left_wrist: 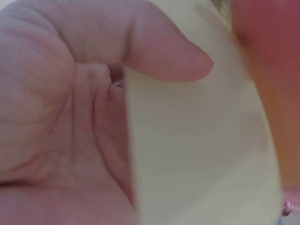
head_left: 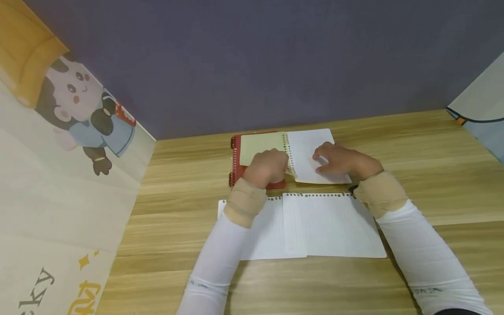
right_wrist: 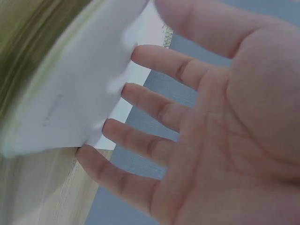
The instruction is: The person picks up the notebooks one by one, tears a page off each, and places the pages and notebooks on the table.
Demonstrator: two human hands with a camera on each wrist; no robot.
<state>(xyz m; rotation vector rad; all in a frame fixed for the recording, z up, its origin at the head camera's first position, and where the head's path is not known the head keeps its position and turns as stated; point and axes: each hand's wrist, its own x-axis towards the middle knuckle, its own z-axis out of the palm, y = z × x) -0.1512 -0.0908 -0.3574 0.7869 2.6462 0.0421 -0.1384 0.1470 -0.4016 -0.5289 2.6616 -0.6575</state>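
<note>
A red ring-bound notebook cover [head_left: 239, 171] lies on the table, with pale yellow paper [head_left: 257, 143] on its left part. White lined paper [head_left: 305, 144] with a punched edge lies to the right. My left hand [head_left: 269, 166] pinches the pale yellow paper [left_wrist: 201, 145], its thumb over the face and its other fingers partly hidden behind. My right hand [head_left: 340, 161] rests over the lined paper with fingers spread. In the right wrist view, its fingertips [right_wrist: 112, 126] touch the white paper [right_wrist: 79, 98], whose outer edge bows.
Two loose white lined sheets, a left one [head_left: 261, 238] and a right one [head_left: 334, 227], overlap nearer to me, holes along their far edges. Beyond the wooden table [head_left: 413, 183] is a dark grey-blue panel [head_left: 275, 65]. A cartoon-printed panel [head_left: 59, 188] borders the left side.
</note>
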